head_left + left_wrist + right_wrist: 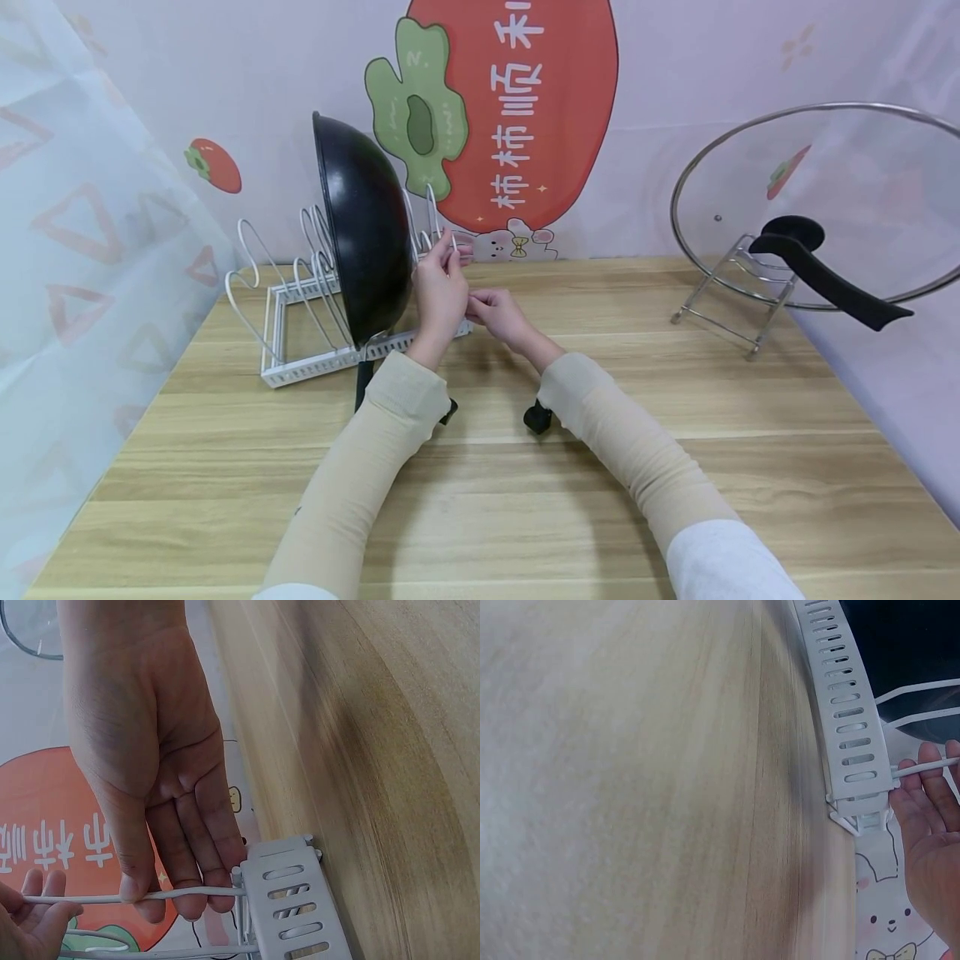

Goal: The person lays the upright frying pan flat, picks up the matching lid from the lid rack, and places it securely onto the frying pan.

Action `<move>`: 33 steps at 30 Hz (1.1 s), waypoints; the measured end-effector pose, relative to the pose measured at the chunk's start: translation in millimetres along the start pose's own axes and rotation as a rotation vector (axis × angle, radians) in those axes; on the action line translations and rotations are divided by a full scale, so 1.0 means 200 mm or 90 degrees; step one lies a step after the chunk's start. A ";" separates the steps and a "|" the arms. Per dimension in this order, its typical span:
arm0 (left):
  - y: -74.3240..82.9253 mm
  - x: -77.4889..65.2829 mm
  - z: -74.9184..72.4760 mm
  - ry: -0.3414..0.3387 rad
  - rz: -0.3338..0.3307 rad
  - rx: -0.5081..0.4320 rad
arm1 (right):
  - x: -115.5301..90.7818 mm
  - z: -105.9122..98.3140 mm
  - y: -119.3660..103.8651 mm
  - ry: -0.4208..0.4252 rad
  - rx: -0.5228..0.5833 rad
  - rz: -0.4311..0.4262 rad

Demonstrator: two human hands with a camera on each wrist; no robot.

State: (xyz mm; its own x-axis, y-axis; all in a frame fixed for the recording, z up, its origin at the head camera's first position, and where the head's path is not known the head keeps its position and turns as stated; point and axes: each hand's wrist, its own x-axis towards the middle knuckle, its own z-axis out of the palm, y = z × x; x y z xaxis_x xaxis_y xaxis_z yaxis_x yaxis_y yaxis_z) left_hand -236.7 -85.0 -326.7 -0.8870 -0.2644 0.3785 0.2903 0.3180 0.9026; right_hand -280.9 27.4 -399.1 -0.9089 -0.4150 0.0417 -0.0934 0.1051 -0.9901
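My left hand (441,287) pinches a white wire divider (82,899) at the right end of the dish rack (315,367), well up its length. Lower on the same wire, close to the rack's slotted base (296,900), the thumb and index finger of my right hand (501,315) pinch it. The right wrist view shows the right hand (937,847) at its edge, fingers against the wire. A black wok (367,225) stands on its side among the dividers, just left of my left hand. Its black handle (364,382) points towards me, partly behind the left sleeve.
At the right, a large glass lid (720,183) with a black handle (832,275) leans in a small metal wire stand (723,317). More white wire loops (251,250) rise from the rack's left part. A printed cloth (555,83) hangs behind the wooden table (480,517).
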 end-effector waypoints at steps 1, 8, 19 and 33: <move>0.00 0.00 0.00 0.000 0.001 0.000 | 0.00 0.00 0.00 0.000 -0.001 0.001; 0.00 0.01 0.00 -0.005 -0.001 -0.012 | 0.00 -0.01 0.00 0.001 0.003 0.002; 0.00 0.03 0.01 -0.006 -0.009 -0.018 | 0.01 -0.01 0.00 0.018 -0.004 0.012; 0.00 0.03 0.03 -0.003 -0.005 -0.018 | 0.03 -0.03 -0.01 0.001 -0.001 0.018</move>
State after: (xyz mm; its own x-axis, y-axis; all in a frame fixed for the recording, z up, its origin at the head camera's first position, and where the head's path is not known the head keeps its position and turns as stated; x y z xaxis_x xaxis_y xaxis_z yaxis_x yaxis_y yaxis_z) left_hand -243.7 -81.3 -324.9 -0.8908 -0.2623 0.3711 0.2942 0.2895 0.9108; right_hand -288.8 30.5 -396.8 -0.9118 -0.4103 0.0146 -0.0692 0.1185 -0.9905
